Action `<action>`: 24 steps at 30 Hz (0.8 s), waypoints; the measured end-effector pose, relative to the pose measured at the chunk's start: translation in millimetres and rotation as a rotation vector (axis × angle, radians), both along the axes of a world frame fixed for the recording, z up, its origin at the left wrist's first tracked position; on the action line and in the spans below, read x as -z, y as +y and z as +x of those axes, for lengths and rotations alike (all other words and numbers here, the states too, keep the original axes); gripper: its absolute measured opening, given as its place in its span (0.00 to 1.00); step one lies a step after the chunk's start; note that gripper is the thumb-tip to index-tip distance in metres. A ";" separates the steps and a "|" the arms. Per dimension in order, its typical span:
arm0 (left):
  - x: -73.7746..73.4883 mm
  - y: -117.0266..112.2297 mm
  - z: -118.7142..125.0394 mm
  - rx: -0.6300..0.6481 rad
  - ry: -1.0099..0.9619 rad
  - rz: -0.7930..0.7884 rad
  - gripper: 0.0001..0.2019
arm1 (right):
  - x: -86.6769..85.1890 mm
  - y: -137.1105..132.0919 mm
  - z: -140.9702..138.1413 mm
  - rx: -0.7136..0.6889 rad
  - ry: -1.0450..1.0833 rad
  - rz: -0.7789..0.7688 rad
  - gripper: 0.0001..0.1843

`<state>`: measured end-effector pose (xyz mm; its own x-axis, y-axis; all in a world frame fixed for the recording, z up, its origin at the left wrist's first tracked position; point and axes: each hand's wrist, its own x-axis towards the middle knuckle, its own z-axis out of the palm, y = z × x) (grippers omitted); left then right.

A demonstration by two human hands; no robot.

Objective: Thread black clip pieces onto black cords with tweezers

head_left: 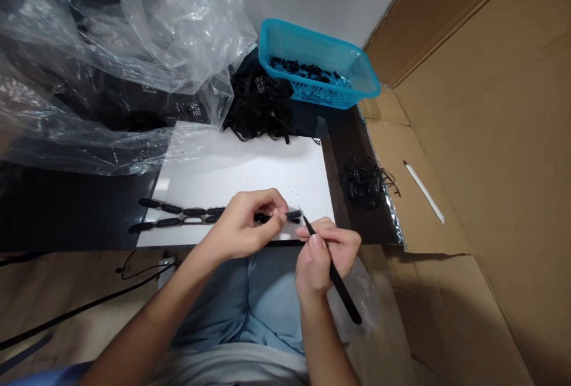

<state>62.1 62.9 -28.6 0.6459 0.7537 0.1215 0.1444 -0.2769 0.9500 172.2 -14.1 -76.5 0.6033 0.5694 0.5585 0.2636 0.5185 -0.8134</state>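
My left hand (252, 222) is closed in a pinch on the right end of a strip of black oval pieces (293, 215). More pieces of the same kind lie in two rows (172, 222) to the left of that hand, partly hidden behind it. My right hand (328, 252) grips a slim black pointed tool (342, 291) like a pen. Its narrow tip is at the end of the strip, close to my left fingertips; whether it touches is unclear. I cannot tell whether it is tweezers or a knife.
A white sheet (250, 172) with tiny black specks covers the dark table. Behind it are a heap of black parts (259, 103), a blue basket (316, 41) and clear plastic film (178, 35). Black scraps (363, 181) and a white pen-like stick (423, 191) lie right, beside cardboard (499, 136).
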 end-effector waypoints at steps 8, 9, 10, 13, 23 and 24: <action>1.5 1.5 -0.4 -0.014 -0.026 0.011 0.05 | -5.2 0.4 9.7 0.064 -0.056 0.050 0.04; 1.7 1.4 -0.4 -0.019 -0.025 0.015 0.05 | -2.4 -3.2 11.1 0.049 -0.078 0.029 0.04; 1.9 1.2 -0.4 -0.024 -0.022 0.015 0.04 | 0.7 -7.0 12.7 0.026 -0.095 0.011 0.04; 2.9 0.5 -0.3 -0.033 -0.016 0.012 0.04 | 9.1 -16.7 17.3 -0.064 -0.133 -0.014 0.06; 3.2 -0.9 1.2 -0.040 -0.003 0.018 0.04 | 11.1 -17.8 23.0 -0.132 -0.255 -0.018 0.12; 3.3 -1.2 1.1 -0.040 0.000 0.019 0.04 | 11.0 -17.7 22.9 -0.135 -0.247 -0.020 0.12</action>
